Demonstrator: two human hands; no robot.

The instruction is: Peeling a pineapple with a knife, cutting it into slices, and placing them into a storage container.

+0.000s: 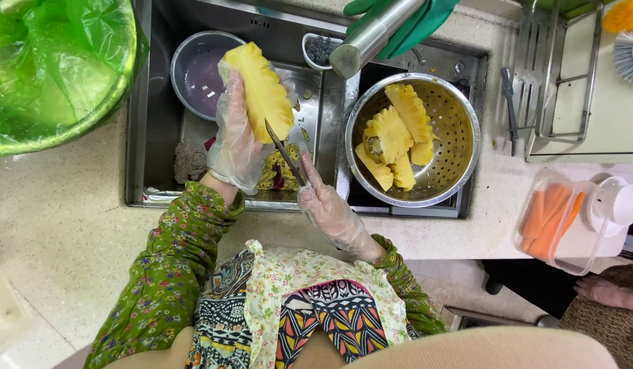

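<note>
— Where's the peeled yellow pineapple piece (pixel 262 89)?

— Held upright over the steel sink (pixel 152 130), in the left hand (pixel 236 140), which wears a clear plastic glove; its fingers are curled around the fruit's left side.

— And the right hand (pixel 328 205)?

— Gloved too, fingers closed round the handle of a thin dark-bladed knife (pixel 284 152), the tip touching the fruit's lower edge.

— What's around?

— Peel scraps (pixel 275 174) below in the sink, a grey metal bowl (pixel 200 72) behind. To the right, a perforated steel colander (pixel 460 130) holding more peeled pineapple pieces (pixel 395 140). Far left, a bin lined with a green plastic bag (pixel 53 61).
</note>
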